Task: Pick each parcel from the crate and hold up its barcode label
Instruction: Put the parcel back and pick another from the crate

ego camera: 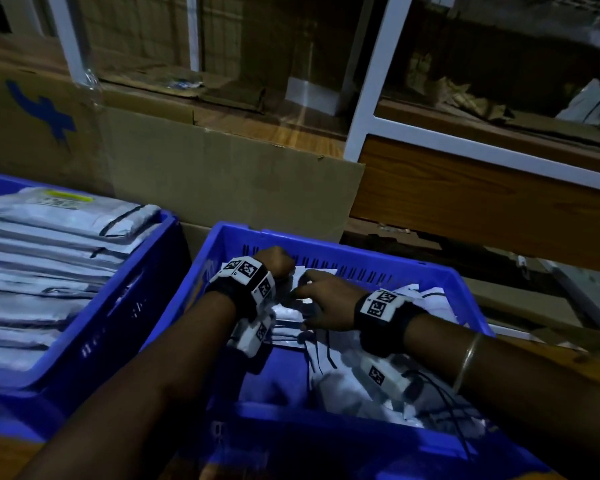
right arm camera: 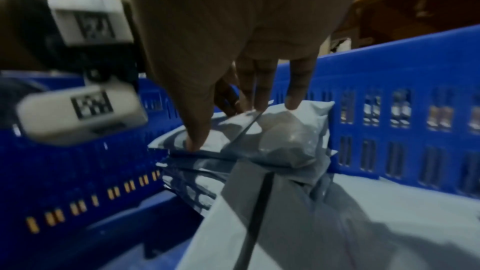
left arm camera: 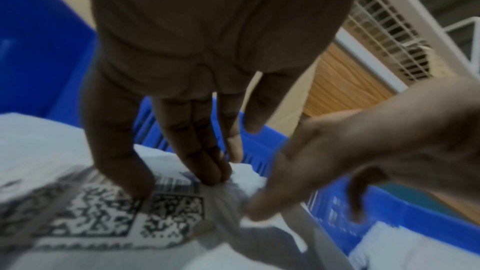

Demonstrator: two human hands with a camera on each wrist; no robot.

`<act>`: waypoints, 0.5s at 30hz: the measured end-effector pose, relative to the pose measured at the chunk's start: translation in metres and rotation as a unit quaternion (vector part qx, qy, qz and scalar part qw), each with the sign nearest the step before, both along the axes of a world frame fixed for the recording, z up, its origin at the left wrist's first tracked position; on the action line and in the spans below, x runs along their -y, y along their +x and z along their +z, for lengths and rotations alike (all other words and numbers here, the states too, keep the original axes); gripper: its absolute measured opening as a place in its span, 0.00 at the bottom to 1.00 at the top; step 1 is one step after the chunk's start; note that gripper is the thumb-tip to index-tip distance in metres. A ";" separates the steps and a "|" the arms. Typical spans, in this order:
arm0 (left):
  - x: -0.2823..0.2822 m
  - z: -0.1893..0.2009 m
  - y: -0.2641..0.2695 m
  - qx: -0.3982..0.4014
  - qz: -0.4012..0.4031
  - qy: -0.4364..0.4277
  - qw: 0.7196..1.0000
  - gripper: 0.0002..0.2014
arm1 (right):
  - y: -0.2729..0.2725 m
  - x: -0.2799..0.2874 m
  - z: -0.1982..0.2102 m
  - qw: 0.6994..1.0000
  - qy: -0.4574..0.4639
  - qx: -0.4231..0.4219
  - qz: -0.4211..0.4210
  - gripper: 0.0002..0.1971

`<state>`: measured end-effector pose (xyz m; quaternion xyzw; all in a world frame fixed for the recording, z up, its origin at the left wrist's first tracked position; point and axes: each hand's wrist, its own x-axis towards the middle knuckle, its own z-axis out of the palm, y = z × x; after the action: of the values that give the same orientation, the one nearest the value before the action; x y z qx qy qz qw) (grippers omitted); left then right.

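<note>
Both of my hands are down inside the blue crate [ego camera: 361, 259], which holds several grey plastic parcels [ego camera: 343, 382]. My left hand [ego camera: 276, 263] pinches a parcel at its far edge, thumb pressed on its barcode label [left arm camera: 103, 219] and fingers [left arm camera: 207, 163] behind the edge. My right hand [ego camera: 326, 299] grips a small puffy grey parcel [right arm camera: 283, 137], thumb on the near side and fingers on the far edge. The right hand [left arm camera: 363, 141] also touches the labelled parcel's corner. I cannot tell whether both hands hold the same parcel.
A second blue crate [ego camera: 118, 323] on the left is packed with stacked grey parcels [ego camera: 49, 271]. Cardboard boxes [ego camera: 222, 174] stand behind both crates. A white shelf frame [ego camera: 371, 98] and wooden boards rise at the back right.
</note>
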<state>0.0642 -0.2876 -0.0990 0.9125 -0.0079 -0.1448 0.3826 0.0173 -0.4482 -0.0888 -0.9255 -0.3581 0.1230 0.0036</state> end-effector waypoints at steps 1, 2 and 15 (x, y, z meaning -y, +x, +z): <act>-0.002 0.000 0.001 -0.004 0.011 -0.009 1.000 0.14 | 0.003 -0.003 -0.003 1.000 -0.006 0.018 0.008 0.32; -0.003 0.000 0.002 -0.003 0.020 -0.009 1.000 0.16 | 0.005 -0.006 -0.005 0.999 -0.009 0.033 0.015 0.35; -0.024 0.007 0.005 0.043 0.057 0.043 0.996 0.17 | 0.029 -0.018 -0.014 0.989 -0.069 0.130 -0.016 0.22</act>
<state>0.0691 -0.2640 -0.0922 0.9326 0.0341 -0.0834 0.3495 0.0465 -0.4298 -0.1032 -0.9375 -0.3309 0.0259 -0.1049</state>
